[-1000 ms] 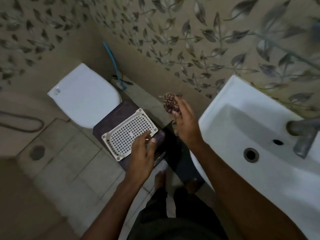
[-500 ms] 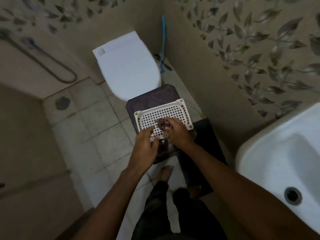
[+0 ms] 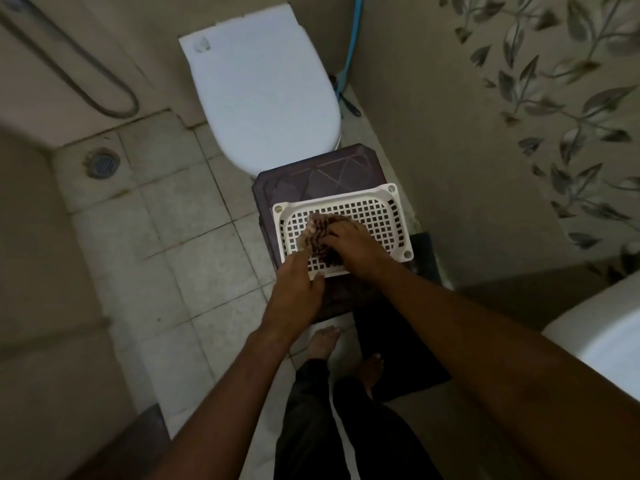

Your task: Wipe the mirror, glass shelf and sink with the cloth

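A brown patterned cloth (image 3: pixel 320 233) lies bunched in a white perforated basket (image 3: pixel 377 209) that sits on a dark purple stool (image 3: pixel 318 174). My right hand (image 3: pixel 353 245) grips the cloth from the right, fingers curled over it. My left hand (image 3: pixel 298 289) is at the basket's near left corner, its thumb and fingers touching the cloth's lower edge and the rim. Only a corner of the white sink (image 3: pixel 602 337) shows at the right edge. The mirror and glass shelf are out of view.
A white toilet (image 3: pixel 263 91) with its lid down stands behind the stool. A blue hose (image 3: pixel 351 46) hangs by the leaf-patterned wall (image 3: pixel 554 98). A floor drain (image 3: pixel 101 163) lies at left. My bare feet (image 3: pixel 325 341) stand beside a dark mat (image 3: pixel 391 341).
My right hand has carried the cloth from beside the sink down into the white basket. My view has swung left, away from the sink. My left hand stays at the basket's near edge.
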A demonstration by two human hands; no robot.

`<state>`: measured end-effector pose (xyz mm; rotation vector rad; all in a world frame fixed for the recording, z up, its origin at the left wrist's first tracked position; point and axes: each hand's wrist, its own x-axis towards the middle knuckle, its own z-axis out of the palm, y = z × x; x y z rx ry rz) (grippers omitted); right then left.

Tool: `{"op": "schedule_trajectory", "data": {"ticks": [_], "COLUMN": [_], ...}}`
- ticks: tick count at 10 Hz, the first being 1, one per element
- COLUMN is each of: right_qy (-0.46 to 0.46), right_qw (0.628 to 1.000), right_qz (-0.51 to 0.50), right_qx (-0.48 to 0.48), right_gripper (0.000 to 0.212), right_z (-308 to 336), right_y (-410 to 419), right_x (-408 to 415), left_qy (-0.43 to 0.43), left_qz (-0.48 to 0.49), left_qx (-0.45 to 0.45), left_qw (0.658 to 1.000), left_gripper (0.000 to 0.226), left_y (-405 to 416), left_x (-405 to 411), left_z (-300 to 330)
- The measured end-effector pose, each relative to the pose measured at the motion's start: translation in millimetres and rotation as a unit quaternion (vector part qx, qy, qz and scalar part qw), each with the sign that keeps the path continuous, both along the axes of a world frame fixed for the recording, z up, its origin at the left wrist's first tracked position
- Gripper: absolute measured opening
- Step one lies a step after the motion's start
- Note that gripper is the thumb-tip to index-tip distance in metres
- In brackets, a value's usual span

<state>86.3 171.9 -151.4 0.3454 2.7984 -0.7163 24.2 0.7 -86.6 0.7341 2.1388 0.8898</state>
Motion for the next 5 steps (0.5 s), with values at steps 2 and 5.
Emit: {"op": "schedule_trajectory", "data": {"ticks": [2, 5], "right_qy": [0.006, -0.107], "right_qw": [0.998, 0.918], "right_qz": [-0.064, -0.316], "right_qx": [0.003, -0.213], "right_gripper": [0.039, 0.024], "right_z": [-3.3, 90.6], "right_y": [-13.4, -16.0], "right_x": [4.8, 37.5], "left_qy": [0.001, -0.04], "left_qz": [0.025, 0.008], "left_qx": [0.027, 0.052], "left_qw": [0.999, 0.998], "left_gripper": [0.049, 0.038], "left_y": [-19.8, -35.3], "left_x": [8.0, -0.3], "left_z": [15.3, 68.3]}}
